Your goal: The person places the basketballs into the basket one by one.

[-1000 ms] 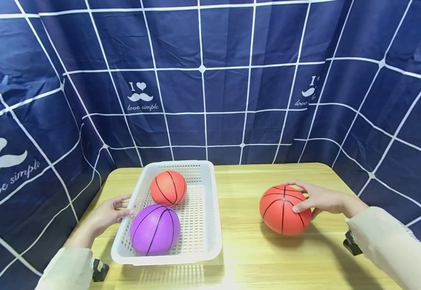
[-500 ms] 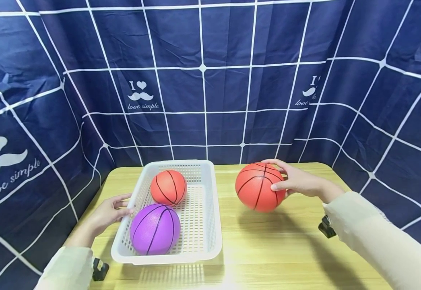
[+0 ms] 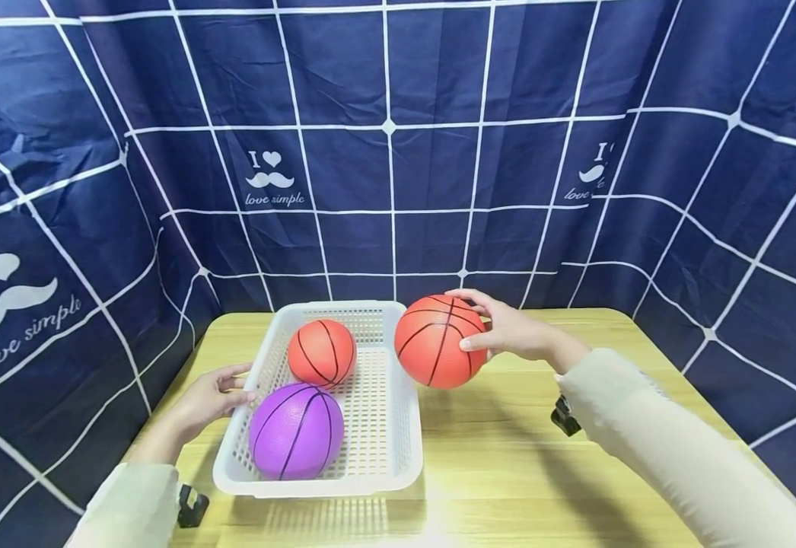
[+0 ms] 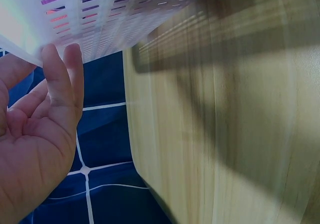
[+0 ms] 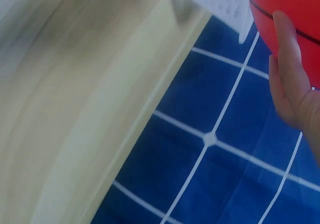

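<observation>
In the head view, my right hand (image 3: 517, 329) grips an orange-red toy basketball (image 3: 439, 341) from its right side, thumb on the near face. The ball hangs in the air by the right rim of the white plastic basket (image 3: 408, 441). The right wrist view shows fingers spread against the red ball (image 5: 295, 29). My left hand (image 3: 209, 397) holds the basket's left rim; in the left wrist view, its fingers (image 4: 57, 77) lie against the rim and outer wall. Inside the basket sit a smaller orange-red ball (image 3: 323, 353) at the back and a purple ball (image 3: 297, 432) at the front left.
The basket stands on a light wooden table (image 3: 501, 464), left of its middle. A dark blue curtain with a white grid (image 3: 432, 167) encloses the table at the back and both sides. Small black devices (image 3: 192, 506) sit at the wrists.
My right hand has lifted the orange-red basketball off the table and carried it left to the basket's right rim. The left hand, the basket and the two balls in it stay in place.
</observation>
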`<act>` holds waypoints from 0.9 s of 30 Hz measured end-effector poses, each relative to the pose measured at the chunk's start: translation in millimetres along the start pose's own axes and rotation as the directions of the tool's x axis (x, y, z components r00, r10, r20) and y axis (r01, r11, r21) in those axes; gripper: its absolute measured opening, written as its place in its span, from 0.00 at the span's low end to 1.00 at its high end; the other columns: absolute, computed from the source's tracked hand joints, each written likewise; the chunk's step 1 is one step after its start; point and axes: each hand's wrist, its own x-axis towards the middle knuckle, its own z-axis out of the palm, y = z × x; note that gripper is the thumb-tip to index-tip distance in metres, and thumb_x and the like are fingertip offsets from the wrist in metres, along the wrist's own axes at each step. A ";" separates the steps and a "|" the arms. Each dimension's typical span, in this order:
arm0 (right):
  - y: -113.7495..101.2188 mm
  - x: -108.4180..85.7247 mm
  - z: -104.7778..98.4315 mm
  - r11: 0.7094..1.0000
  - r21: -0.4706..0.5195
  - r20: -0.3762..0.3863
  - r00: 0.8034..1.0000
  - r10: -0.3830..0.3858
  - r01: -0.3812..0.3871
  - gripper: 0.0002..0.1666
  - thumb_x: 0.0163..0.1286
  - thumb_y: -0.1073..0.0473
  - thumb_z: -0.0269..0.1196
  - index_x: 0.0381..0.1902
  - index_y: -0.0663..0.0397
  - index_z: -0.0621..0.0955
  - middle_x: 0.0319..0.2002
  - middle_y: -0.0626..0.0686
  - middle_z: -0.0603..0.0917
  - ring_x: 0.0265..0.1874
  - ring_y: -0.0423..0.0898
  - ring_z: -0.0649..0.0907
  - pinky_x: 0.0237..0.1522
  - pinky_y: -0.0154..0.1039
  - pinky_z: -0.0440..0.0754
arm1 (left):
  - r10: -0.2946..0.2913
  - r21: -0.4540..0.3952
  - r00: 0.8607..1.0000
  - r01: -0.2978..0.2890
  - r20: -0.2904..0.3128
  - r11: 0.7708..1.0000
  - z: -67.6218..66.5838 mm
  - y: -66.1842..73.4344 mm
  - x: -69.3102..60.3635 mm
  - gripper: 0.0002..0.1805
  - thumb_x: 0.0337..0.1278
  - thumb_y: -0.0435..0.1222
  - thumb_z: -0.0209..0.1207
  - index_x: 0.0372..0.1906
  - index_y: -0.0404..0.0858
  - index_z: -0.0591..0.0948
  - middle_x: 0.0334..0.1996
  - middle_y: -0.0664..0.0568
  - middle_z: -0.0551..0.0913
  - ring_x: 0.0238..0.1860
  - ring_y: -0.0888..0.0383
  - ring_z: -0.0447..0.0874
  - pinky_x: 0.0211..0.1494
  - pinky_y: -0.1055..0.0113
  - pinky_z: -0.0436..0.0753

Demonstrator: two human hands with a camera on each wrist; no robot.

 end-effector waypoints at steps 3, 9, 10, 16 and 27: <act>-4.1 8.5 8.7 1.000 -0.004 0.006 1.000 -0.013 0.013 0.49 0.55 0.62 0.69 0.71 0.46 0.58 0.62 0.67 0.61 0.52 0.65 0.72 0.33 0.55 0.83 | 0.009 0.004 1.000 -0.009 0.004 1.000 -0.3 0.2 -0.1 0.36 0.58 0.28 0.61 0.66 0.20 0.59 0.48 0.30 0.77 0.42 0.49 0.82 0.44 0.56 0.83; -10.2 24.2 26.7 1.000 -0.003 0.044 0.999 -0.025 0.025 0.50 0.54 0.60 0.71 0.71 0.44 0.58 0.62 0.65 0.61 0.53 0.64 0.72 0.34 0.55 0.83 | 0.007 0.005 1.000 -0.007 0.002 1.000 -0.3 -0.4 1.2 0.36 0.58 0.28 0.61 0.67 0.20 0.58 0.49 0.29 0.77 0.42 0.49 0.82 0.44 0.56 0.83; -10.5 26.9 29.6 1.000 -0.003 0.053 0.998 -0.027 0.027 0.50 0.54 0.60 0.71 0.71 0.44 0.58 0.63 0.65 0.61 0.54 0.64 0.72 0.35 0.55 0.83 | 0.002 0.000 1.000 -0.002 -0.002 1.000 0.0 -0.7 1.5 0.35 0.58 0.28 0.61 0.67 0.20 0.59 0.49 0.29 0.77 0.42 0.49 0.82 0.44 0.56 0.83; -12.1 40.3 46.6 0.998 -0.043 0.078 0.996 -0.035 0.039 0.49 0.53 0.61 0.72 0.69 0.39 0.60 0.63 0.61 0.63 0.54 0.62 0.73 0.40 0.52 0.83 | 0.001 -0.009 1.000 -0.001 0.002 1.000 0.5 -2.2 1.6 0.36 0.58 0.28 0.61 0.67 0.20 0.58 0.49 0.29 0.77 0.41 0.50 0.82 0.43 0.56 0.83; -13.7 58.6 69.3 0.964 -0.202 0.148 0.979 -0.142 0.170 0.51 0.48 0.59 0.75 0.67 0.42 0.62 0.58 0.56 0.70 0.52 0.52 0.77 0.48 0.45 0.80 | 0.013 0.009 1.000 -0.013 0.010 1.000 0.0 -1.2 0.0 0.36 0.59 0.28 0.60 0.67 0.19 0.57 0.50 0.27 0.76 0.42 0.49 0.82 0.44 0.55 0.83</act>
